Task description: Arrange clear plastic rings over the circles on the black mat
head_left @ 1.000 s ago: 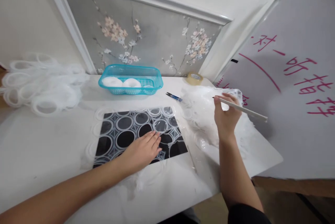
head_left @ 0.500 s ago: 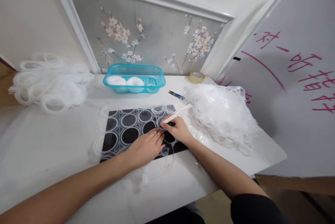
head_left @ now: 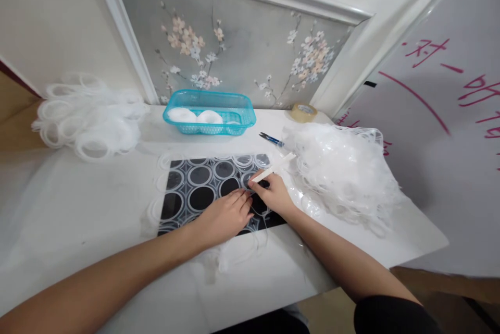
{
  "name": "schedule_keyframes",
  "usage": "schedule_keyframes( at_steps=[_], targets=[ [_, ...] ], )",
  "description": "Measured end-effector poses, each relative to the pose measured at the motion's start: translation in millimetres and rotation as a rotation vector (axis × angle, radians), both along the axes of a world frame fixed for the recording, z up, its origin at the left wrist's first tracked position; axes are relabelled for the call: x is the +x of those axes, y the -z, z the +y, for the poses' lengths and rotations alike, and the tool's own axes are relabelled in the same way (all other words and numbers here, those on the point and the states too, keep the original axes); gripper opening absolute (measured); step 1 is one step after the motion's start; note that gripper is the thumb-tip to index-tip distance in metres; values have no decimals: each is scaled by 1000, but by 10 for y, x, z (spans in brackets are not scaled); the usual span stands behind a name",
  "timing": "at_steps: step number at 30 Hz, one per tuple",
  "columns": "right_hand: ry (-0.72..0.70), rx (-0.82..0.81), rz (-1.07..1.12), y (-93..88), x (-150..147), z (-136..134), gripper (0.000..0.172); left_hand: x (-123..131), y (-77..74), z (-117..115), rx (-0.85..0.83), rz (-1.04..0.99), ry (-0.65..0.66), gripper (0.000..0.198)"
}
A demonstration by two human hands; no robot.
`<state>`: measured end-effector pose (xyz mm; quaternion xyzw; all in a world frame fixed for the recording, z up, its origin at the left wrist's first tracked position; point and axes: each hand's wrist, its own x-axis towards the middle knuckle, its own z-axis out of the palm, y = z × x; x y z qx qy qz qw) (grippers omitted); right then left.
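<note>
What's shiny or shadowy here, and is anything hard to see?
Head view: glints on the clear plastic by the right hand; head view: the white pile looks washed out in the middle, details hard to make out; head view: soft shadow on the whiteboard.

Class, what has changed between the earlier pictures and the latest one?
The right hand moved leftward, from over the white pile to the black sheet, beside the left hand. It kept hold of the white stick; nothing was let go. The left hand stayed on the sheet; the blue basket stayed put.
</note>
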<state>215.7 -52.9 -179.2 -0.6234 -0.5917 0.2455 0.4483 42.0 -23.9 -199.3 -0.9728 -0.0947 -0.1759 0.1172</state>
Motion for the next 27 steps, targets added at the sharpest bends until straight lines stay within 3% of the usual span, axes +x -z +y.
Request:
schedule_keyframes(
  at_steps=[7, 12, 16, 22, 27],
  targets=[
    [-67, 92, -304, 12, -4, -28, 13, 9, -57, 2, -5, 27, -9, 39],
    [-88, 93, -633, 2, -26, -106, 21, 8, -136, 37, -170, -9, -5, 42],
    [-95, 128, -759, 0, -71, -147, 22, -3, -200, 71, -258, 5, -22, 39],
    [-44, 93, -600, -34, -61, -102, 19, -38, -173, 117, -253, -6, 33, 38],
    [-13, 74, -238, -49, -9, -56, 14, -52, -144, 116, -192, -18, 48, 34]
  ],
)
